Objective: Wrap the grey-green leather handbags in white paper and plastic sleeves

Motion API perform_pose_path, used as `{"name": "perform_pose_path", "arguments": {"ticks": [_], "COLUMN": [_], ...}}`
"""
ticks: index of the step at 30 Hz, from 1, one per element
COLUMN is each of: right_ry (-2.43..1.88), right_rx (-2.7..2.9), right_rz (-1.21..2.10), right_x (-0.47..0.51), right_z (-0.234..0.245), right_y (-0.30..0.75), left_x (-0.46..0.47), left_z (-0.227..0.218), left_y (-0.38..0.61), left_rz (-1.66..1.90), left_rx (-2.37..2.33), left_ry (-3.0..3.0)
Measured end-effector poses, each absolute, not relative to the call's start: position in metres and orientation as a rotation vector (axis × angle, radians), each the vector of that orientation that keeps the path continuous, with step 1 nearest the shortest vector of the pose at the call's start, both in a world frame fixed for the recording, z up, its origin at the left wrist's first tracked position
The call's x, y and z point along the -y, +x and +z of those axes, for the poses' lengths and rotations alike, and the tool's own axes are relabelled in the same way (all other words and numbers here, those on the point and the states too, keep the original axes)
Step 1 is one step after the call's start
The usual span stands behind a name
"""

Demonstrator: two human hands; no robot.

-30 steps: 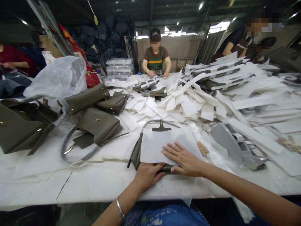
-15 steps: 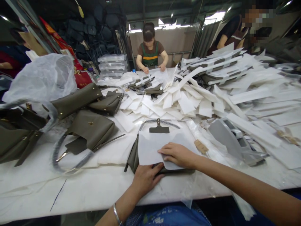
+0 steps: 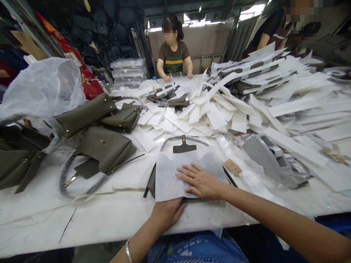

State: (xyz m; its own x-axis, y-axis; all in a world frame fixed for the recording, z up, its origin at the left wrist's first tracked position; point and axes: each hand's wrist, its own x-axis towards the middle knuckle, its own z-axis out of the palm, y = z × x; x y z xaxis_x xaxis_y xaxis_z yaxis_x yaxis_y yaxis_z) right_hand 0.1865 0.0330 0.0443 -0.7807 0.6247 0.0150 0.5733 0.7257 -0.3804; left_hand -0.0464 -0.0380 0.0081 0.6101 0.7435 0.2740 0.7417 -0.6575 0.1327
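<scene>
An olive-green handbag lies in front of me, mostly covered by a white sheet. Its strap tab and a wrapped handle show beyond the sheet's far edge. My right hand rests flat on the sheet with fingers spread, holding nothing. At the bag's near edge, my left hand grips the bag, its fingertips partly hidden under the sheet and its thumb on the near side. A brown paper tag is right of the bag.
More olive handbags crowd the left, beside a clear plastic bag. White strips pile up beyond my bag. A grey tape dispenser stands at the right. Across the table a person works; another person stands at the far right.
The white sheet now lies flatter and wider over the bag, its near right part unfolded. My right hand has spread its fingers on it. The person opposite has raised and turned their head.
</scene>
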Motion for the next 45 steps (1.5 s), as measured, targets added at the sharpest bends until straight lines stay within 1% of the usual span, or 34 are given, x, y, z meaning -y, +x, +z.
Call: {"name": "perform_pose_path", "arguments": {"ticks": [2,6,8,10,14,16,18,21,24,33,40,45], "right_ry": [-0.975,-0.974,-0.968,-0.949,-0.917,-0.949,-0.972,-0.915,-0.890,-0.949,-0.828,-0.814], "right_rx": [2.780,2.756,2.737,2.702,2.493,2.324,2.210,2.245,2.344,2.478,2.549,2.408], "right_rz": [0.559,0.565,0.554,0.544,0.580,0.594,0.539,0.408,0.359,0.381,0.420,0.422], "right_x": [-0.033,-0.032,-0.032,-0.032,-0.036,-0.039,-0.040,-0.038,-0.035,-0.036,-0.036,-0.033], "right_z": [0.044,0.041,0.039,0.036,0.026,0.021,0.019,0.023,0.030,0.033,0.030,0.023], "right_y": [0.187,0.185,0.184,0.184,0.190,0.196,0.201,0.205,0.204,0.202,0.203,0.206], "left_x": [0.049,0.054,0.038,0.012,-0.038,-0.047,-0.048,-0.043,-0.042,-0.041,-0.038,-0.038], "left_z": [0.036,0.097,0.109,0.101,0.056,0.040,0.034,0.036,0.039,0.037,0.040,0.045], "left_y": [-0.046,-0.029,-0.020,-0.015,-0.027,-0.035,-0.039,-0.040,-0.039,-0.038,-0.038,-0.039], "left_rz": [0.434,0.540,0.602,0.627,0.530,0.521,0.506,0.473,0.455,0.452,0.463,0.409], "left_rx": [-1.267,-1.180,-1.139,-1.092,-1.074,-1.088,-1.093,-1.099,-1.117,-1.135,-1.134,-1.107], "left_ry": [2.754,2.526,2.485,2.538,2.627,2.632,2.637,2.644,2.645,2.636,2.630,2.636]}}
